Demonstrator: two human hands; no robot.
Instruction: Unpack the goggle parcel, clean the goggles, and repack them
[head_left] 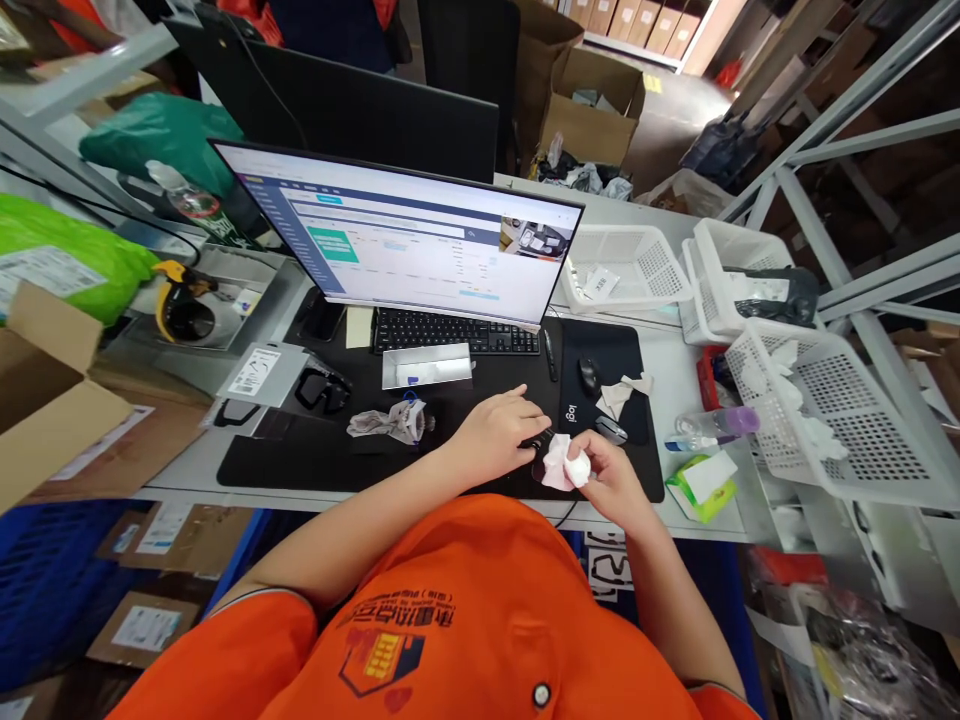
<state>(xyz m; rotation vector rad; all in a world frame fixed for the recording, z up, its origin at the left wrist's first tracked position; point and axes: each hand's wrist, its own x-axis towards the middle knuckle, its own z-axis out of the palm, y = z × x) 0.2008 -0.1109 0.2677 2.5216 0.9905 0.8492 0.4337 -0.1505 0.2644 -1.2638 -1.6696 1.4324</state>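
Observation:
My right hand [611, 475] pinches a crumpled white tissue [557, 462] close above the desk's front edge. Just left of it, my left hand [501, 432] has its thumb and fingers around a small dark item [537, 440], mostly covered by the fingers and the tissue; its kind does not show clearly. A crumpled pale pouch [390, 422] lies on the black desk mat left of my left hand. Beyond it sits an open silvery box [426, 368]. Farther left, black sunglasses [322, 390] rest beside a grey box with a label [259, 375].
A monitor [405, 235] stands behind the keyboard [457, 332]. Two mice lie right, one a black mouse [589, 376], near a beige cloth [622, 395]. Farther right are a purple-capped bottle [720, 422], a green tissue pack [703, 487] and white baskets [847, 400]. An open carton [60, 390] stands left.

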